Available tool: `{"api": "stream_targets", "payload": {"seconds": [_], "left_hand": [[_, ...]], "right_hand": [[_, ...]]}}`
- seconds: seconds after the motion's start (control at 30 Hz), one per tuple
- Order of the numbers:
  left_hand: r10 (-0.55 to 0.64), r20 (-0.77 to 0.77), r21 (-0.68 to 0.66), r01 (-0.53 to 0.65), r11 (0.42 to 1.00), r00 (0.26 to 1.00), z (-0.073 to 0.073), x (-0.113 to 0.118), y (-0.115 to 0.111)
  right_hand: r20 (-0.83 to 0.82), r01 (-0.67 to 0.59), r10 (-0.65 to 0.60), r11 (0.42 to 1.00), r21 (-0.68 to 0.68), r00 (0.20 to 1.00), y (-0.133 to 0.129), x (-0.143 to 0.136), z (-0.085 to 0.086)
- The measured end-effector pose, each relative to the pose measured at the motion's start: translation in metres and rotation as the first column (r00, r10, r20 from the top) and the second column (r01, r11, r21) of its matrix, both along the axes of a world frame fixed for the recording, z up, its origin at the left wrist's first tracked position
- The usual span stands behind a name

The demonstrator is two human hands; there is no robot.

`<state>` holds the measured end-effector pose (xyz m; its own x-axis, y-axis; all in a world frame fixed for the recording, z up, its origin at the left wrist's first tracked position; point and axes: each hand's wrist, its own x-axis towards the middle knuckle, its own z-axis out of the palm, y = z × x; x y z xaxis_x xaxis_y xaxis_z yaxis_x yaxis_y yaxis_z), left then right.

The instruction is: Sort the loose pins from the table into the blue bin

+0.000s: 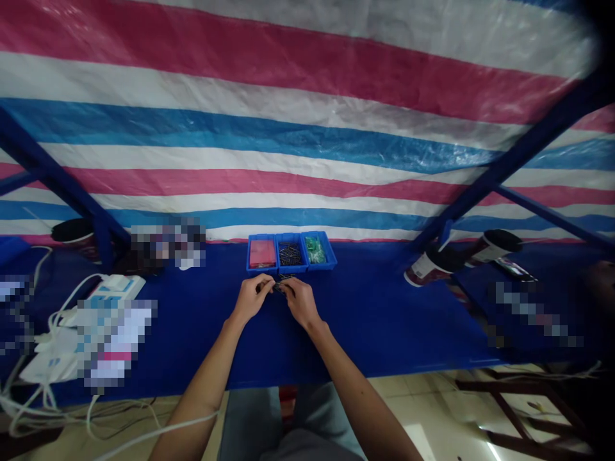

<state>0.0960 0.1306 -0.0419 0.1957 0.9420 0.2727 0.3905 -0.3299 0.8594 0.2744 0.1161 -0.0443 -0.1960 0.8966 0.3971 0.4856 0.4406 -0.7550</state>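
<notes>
My left hand (251, 297) and my right hand (300, 301) meet above the blue table, just in front of three small blue bins. The fingers of both are pinched together, with a small dark piece (278, 287) between the fingertips; its exact kind is too small to tell. Flat pinkish-red pieces (262, 252) fill the left bin. Dark, thin pieces resembling screws (289, 253) lie in the middle bin, and green and clear small pieces (315, 250) in the right one. A few dark bits (287, 276) show at the middle bin's front edge.
White power strips and cables (62, 352) lie on the left of the blue table (384, 320). Dark-topped paper cups (432, 264) stand at the right, near a phone (516, 269). Blue metal struts (500, 160) slope on both sides before a striped tarp (288, 153).
</notes>
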Motion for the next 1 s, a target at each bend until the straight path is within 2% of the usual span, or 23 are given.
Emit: {"api": "stream_targets", "payload": {"seconds": [0.1,0.3,0.53,0.73,1.0], "left_hand": [[0.021,0.021,0.005,-0.021,1.000,1.000,0.001,0.000,0.000],[-0.021,0.005,0.001,0.021,1.000,1.000,-0.001,0.001,0.000],[-0.069,-0.004,-0.001,0.069,0.998,0.998,0.001,0.003,-0.002],[-0.076,-0.035,-0.006,0.076,0.997,0.996,0.001,0.003,-0.002],[-0.069,-0.050,0.002,0.069,0.998,0.996,0.001,0.002,-0.002]], "right_hand": [[0.033,-0.015,0.014,1.000,0.025,0.999,0.000,0.000,-0.001],[0.068,0.017,-0.022,0.998,0.066,0.997,-0.004,0.002,-0.004],[0.188,0.012,-0.018,0.999,0.033,0.982,-0.006,0.004,-0.002],[0.105,-0.008,0.005,0.999,0.031,0.994,-0.006,0.005,-0.003],[-0.097,0.030,-0.018,0.993,0.117,0.995,-0.004,0.004,-0.015]]}}
